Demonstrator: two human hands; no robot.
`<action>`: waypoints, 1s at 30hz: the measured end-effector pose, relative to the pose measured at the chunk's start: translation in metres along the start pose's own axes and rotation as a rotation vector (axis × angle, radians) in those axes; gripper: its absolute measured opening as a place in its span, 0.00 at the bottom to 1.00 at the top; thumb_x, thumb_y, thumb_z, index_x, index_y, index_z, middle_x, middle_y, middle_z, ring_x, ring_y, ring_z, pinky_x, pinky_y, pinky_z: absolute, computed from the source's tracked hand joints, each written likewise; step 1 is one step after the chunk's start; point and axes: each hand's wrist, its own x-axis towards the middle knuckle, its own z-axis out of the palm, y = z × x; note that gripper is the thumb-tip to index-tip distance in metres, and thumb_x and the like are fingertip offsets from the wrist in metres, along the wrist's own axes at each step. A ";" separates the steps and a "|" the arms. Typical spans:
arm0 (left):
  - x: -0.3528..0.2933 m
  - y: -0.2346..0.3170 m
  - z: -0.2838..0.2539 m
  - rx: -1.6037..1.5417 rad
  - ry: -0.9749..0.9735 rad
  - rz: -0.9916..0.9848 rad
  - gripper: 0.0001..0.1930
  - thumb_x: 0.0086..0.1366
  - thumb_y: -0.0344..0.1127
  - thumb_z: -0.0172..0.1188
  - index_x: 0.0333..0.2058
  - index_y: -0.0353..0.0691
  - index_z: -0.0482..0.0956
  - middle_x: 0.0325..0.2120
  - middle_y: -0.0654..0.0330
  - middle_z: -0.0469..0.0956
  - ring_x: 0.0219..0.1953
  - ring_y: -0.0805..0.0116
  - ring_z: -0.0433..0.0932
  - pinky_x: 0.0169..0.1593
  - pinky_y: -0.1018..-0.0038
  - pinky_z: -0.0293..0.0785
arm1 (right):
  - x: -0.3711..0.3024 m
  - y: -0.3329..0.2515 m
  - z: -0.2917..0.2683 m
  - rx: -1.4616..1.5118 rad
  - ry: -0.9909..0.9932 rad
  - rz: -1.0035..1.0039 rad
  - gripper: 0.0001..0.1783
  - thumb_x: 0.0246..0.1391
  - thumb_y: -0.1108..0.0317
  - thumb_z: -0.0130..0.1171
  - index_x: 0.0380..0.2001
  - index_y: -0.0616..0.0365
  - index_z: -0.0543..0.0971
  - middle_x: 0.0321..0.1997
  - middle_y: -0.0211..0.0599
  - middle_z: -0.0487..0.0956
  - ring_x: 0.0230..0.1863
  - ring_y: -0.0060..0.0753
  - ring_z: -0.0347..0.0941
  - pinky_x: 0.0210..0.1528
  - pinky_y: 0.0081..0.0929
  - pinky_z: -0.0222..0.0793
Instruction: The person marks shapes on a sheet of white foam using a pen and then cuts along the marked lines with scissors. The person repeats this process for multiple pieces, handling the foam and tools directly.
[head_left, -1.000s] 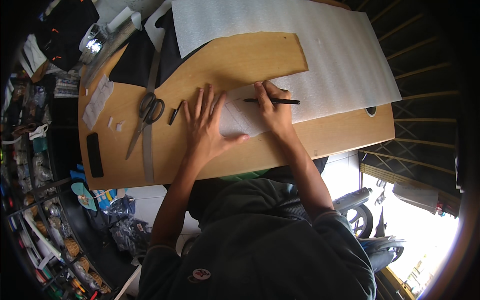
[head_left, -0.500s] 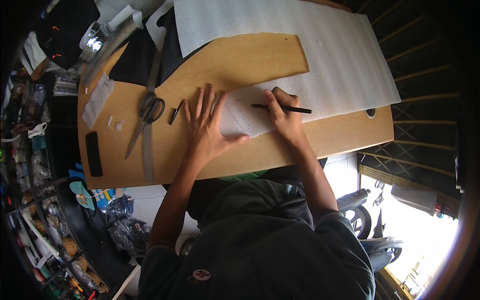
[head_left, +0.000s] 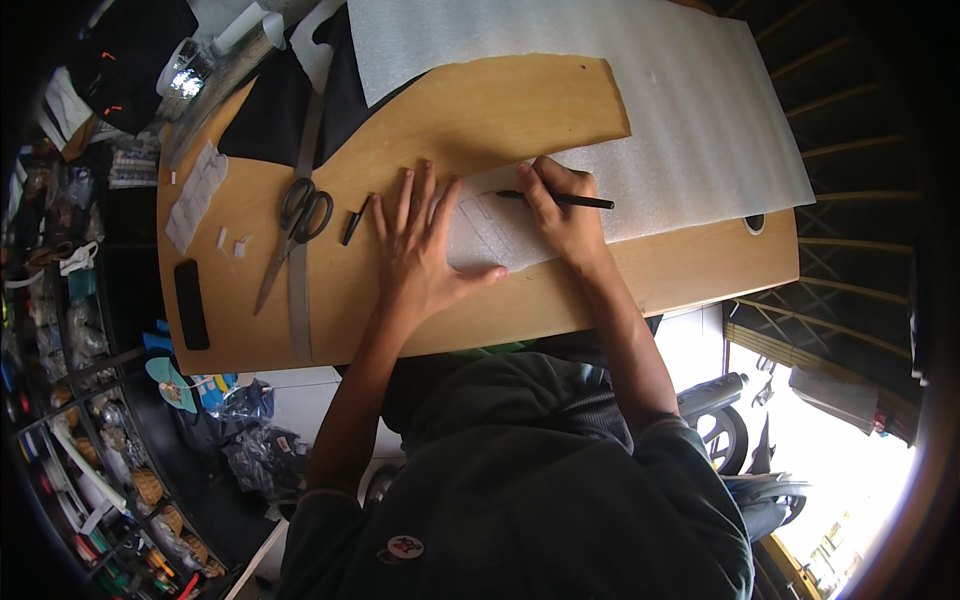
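Observation:
A large sheet of white foam lies over the wooden table, with a wide piece cut out of its near left part. My left hand lies flat with fingers spread, its thumb on the left end of the foam strip and its other fingers at the strip's edge. Thin drawn lines show on the foam beside it. In my right hand is a black pen, its tip at the upper end of those lines. The pen's cap rests on the wood left of my left hand.
Left of the cap lie dark-handled scissors across a grey metal ruler. Farther left are a crumpled paper piece, small white scraps and a black flat case. Black fabric covers the far left of the table.
My right hand has shifted the pen slightly up and to the left, toward the top of the drawn lines. My left hand keeps its place on the foam.

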 end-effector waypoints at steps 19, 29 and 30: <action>0.000 -0.002 0.002 0.005 0.010 0.013 0.61 0.41 0.72 0.71 0.69 0.41 0.61 0.73 0.44 0.52 0.76 0.46 0.47 0.70 0.32 0.37 | -0.008 0.008 -0.010 0.004 -0.025 0.067 0.21 0.66 0.65 0.57 0.19 0.65 0.72 0.13 0.34 0.67 0.17 0.24 0.61 0.22 0.30 0.57; 0.000 -0.002 0.003 0.003 0.006 0.015 0.63 0.40 0.72 0.72 0.70 0.42 0.59 0.73 0.45 0.51 0.76 0.46 0.47 0.70 0.31 0.38 | -0.010 0.006 -0.011 0.119 -0.002 0.126 0.21 0.66 0.64 0.56 0.19 0.64 0.74 0.13 0.32 0.68 0.18 0.21 0.60 0.23 0.29 0.55; 0.000 -0.002 0.003 0.005 0.005 0.014 0.63 0.40 0.72 0.72 0.69 0.41 0.60 0.73 0.45 0.52 0.76 0.46 0.47 0.70 0.31 0.38 | -0.010 0.005 -0.011 0.135 0.019 0.123 0.22 0.66 0.63 0.56 0.18 0.64 0.74 0.14 0.31 0.68 0.18 0.21 0.61 0.23 0.29 0.55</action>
